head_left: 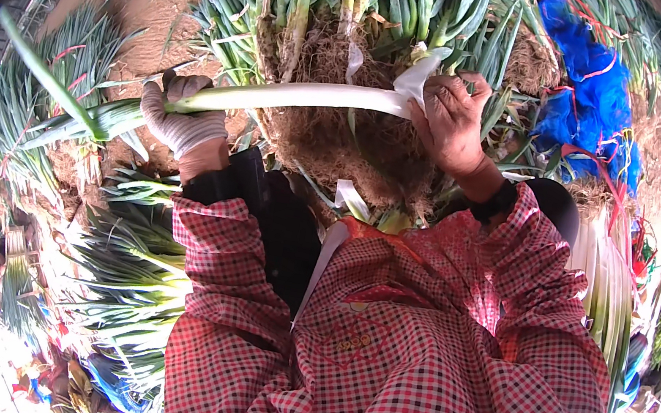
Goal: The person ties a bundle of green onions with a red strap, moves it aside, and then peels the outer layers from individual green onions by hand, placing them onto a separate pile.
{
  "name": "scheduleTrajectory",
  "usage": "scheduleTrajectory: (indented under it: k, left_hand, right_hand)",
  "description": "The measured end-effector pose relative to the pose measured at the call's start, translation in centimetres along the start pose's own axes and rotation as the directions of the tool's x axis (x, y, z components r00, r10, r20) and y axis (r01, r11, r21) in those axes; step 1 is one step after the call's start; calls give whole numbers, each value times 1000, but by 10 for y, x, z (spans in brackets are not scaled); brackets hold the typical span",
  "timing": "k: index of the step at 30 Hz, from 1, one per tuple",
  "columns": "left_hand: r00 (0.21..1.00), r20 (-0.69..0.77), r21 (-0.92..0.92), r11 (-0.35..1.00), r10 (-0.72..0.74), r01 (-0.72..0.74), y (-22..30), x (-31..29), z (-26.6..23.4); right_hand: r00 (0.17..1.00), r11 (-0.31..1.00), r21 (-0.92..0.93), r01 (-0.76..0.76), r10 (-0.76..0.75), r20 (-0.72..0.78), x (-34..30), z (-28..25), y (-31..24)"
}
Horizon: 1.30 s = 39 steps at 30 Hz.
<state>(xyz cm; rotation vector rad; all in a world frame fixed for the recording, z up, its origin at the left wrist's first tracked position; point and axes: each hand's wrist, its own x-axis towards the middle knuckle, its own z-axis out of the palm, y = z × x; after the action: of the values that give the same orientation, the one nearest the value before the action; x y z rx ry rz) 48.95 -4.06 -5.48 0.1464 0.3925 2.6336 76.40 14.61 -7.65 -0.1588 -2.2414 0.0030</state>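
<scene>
A long green onion [304,96] lies nearly level across my front, its white shaft to the right and its green leaves trailing left. My left hand [181,118], in a pale striped glove with dark fingertips, is closed round it where white turns to green. At the white end my bare right hand [452,124] pinches a loose strip of white outer skin [417,76], which stands up from the shaft. Whether those fingers also grip the shaft end is hard to see. Just beyond, unpeeled green onions with brown, matted roots [331,143] lie in a heap.
More leafy bundles [136,280] lie at the lower left, with others [68,73] at the far left. Blue netting [592,83] and red ties sit at the upper right. White-stemmed onions [605,265] are stacked by my right arm. Bare soil [155,35] shows between piles.
</scene>
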Motion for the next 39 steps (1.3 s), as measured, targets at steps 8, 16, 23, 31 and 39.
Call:
scheduleTrajectory:
  k: [8, 16, 23, 31, 39]
  left_hand:
    - [990, 141, -48, 998, -28, 35, 0, -4, 13]
    - [775, 619, -209, 925, -126, 318, 6, -21, 39]
    - [796, 593, -210, 932, -118, 295, 12, -12, 29]
    - [919, 386, -242, 953, -78, 182, 14, -3, 13]
    - [800, 593, -252, 921, -97, 298, 5, -15, 25]
  right_hand:
    - [977, 974, 87, -209, 212, -22, -7, 17, 4]
    - [388, 524, 15, -852, 611, 690, -28, 12, 49]
    - [926, 890, 261, -375, 348, 144, 0, -30, 24]
    - [976, 975, 157, -154, 125, 179, -6, -17, -4]
    - [645, 220, 609, -762, 341, 684, -16, -20, 11]
